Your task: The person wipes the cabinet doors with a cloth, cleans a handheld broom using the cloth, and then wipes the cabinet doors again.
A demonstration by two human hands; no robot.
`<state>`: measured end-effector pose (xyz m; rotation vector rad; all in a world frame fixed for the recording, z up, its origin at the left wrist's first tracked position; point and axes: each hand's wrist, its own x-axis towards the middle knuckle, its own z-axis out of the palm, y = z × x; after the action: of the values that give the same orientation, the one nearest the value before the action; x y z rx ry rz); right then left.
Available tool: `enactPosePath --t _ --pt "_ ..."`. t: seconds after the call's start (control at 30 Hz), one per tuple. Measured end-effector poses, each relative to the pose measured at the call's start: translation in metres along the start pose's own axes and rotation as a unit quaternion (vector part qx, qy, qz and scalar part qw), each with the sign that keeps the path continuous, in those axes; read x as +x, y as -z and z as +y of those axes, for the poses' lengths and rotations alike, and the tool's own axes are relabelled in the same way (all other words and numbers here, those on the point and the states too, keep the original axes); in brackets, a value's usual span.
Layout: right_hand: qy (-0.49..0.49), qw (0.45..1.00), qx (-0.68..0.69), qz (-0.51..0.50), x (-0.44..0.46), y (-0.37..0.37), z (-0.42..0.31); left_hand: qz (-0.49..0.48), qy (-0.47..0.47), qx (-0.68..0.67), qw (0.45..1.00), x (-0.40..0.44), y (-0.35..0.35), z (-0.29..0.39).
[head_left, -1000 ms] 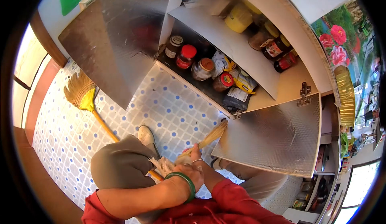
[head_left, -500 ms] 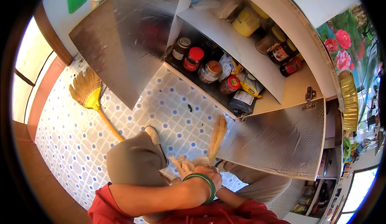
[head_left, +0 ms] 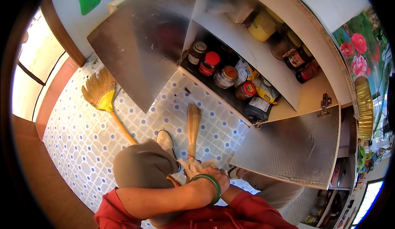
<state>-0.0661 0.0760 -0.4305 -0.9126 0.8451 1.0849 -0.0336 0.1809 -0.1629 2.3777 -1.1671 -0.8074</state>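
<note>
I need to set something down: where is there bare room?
Floor is bare between the broom and doorway sill, and between the brush and right door. The upper shelf has a bare front strip. The lower shelf is crowded with jars and packets.

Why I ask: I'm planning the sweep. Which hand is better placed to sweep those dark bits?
Probably right: the right forearm passes beneath the left hand toward the short broom, bristles facing the dark bits. The grip is hidden. The left hand lies off the handle.
</note>
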Motion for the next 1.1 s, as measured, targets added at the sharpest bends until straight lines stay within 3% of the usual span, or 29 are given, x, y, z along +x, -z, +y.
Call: enactPosePath --t 0.17,0.27,0.33,0.43,0.5,0.57,0.67,0.77,0.87,0.93,0.97,1.1 --pt "-0.01 0.993 0.114 0.006 0.005 0.058 0.017 0.031 0.015 0.005 0.999 0.001 -0.002 0.0" --pt "-0.005 0.983 0.182 0.011 0.016 0.088 0.024 0.046 0.074 -0.076 0.993 -0.002 0.005 0.007" --pt "-0.005 0.98 0.199 0.012 0.02 0.092 0.022 0.022 0.016 -0.015 1.0 -0.006 0.009 0.006" --pt "-0.023 0.986 0.161 0.027 0.027 0.062 0.001 -0.001 0.017 -0.043 0.999 -0.006 0.005 0.001" --pt "0.069 0.982 -0.092 0.151 0.006 -0.036 -0.042 0.032 0.018 -0.077 0.996 -0.024 0.033 -0.004" --pt "0.091 0.978 -0.149 0.111 0.078 -0.042 -0.043 0.068 0.017 -0.111 0.991 -0.032 0.042 -0.012" --pt "0.089 0.979 -0.179 0.044 0.069 -0.108 -0.096 0.142 0.029 -0.082 0.986 -0.03 0.043 -0.024" --pt "0.093 0.977 -0.193 0.003 0.069 -0.124 -0.131 0.071 0.106 -0.056 0.99 -0.027 0.052 -0.03" --pt "0.127 0.969 -0.213 -0.018 0.045 -0.103 -0.13 0.12 0.075 -0.095 0.985 -0.023 0.051 -0.035" --pt "0.18 0.942 -0.282 0.016 0.025 -0.072 -0.109 0.047 0.061 -0.12 0.99 -0.012 0.052 -0.033" --pt "0.137 0.974 -0.175 -0.034 0.017 -0.034 -0.091 0.05 0.071 -0.12 0.989 -0.009 0.053 -0.031" --pt "0.102 0.988 -0.108 0.043 -0.027 0.034 -0.041 0.047 0.046 -0.108 0.992 0.004 0.052 -0.021"
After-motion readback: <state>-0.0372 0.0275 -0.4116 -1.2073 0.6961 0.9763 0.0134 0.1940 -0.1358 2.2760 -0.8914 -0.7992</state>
